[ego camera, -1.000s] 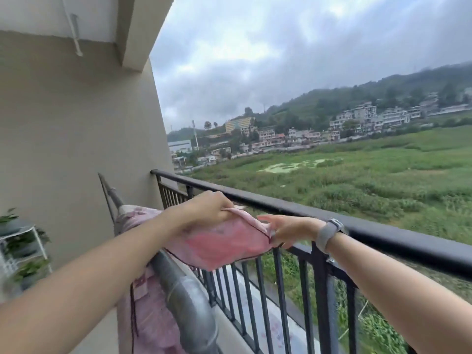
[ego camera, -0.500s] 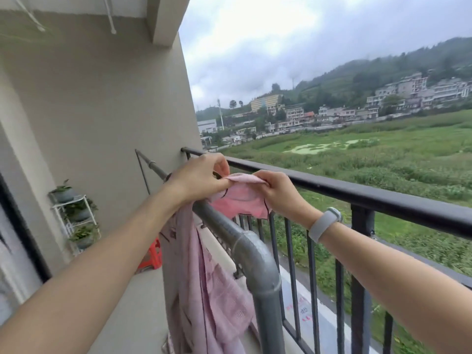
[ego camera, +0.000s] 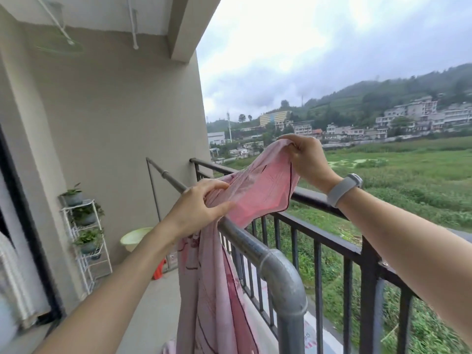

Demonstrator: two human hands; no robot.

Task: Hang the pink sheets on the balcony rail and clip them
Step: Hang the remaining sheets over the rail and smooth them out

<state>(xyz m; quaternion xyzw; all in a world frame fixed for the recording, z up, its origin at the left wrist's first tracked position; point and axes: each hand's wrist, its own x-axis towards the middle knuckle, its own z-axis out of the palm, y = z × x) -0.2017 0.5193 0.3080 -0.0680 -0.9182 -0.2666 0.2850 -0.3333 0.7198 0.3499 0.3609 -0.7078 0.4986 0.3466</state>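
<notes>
A pink sheet (ego camera: 258,192) with dark piping drapes over the grey metal pipe rail (ego camera: 278,267), its long end hanging down on the balcony side. My left hand (ego camera: 198,209) grips the sheet where it crosses the pipe. My right hand (ego camera: 305,159), with a grey watch on the wrist, pinches a corner of the sheet and holds it up above the black balcony railing (ego camera: 332,241). No clips are in view.
A white plant stand (ego camera: 85,238) with potted plants is against the left wall. A pale green basin (ego camera: 134,237) and a red stool (ego camera: 159,269) sit on the floor at the far end. Beyond the railing lie fields and buildings.
My right hand has lifted the sheet corner higher and to the right, spreading the cloth. My left hand stays on the pipe, gripping the sheet.
</notes>
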